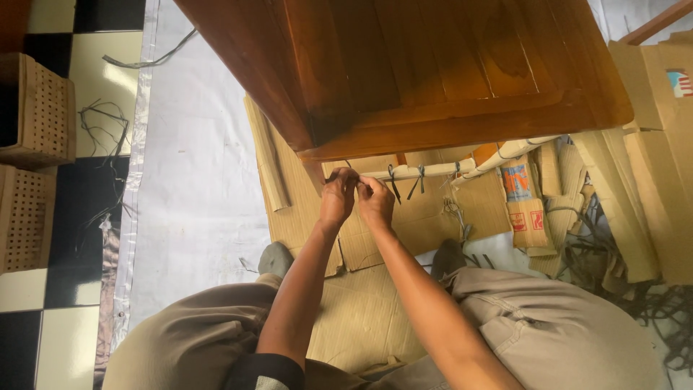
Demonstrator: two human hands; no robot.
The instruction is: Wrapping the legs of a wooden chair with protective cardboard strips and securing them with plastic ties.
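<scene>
My left hand (338,195) and my right hand (376,200) meet just under the front edge of a dark brown wooden piece of furniture (433,65). Both pinch a thin dark strap (349,173) at the left end of a pale wrapped rod (433,170). The rod runs to the right below the furniture edge, and two more dark ties (393,182) are knotted around it with loose ends hanging. My knees in khaki trousers frame the lower view.
Flattened cardboard sheets (368,318) cover the floor under me, over a white sheet (202,180). Cardboard strips and dark strap offcuts (613,253) pile at the right. Perforated cardboard boxes (36,108) stand on the checkered tiles at the left.
</scene>
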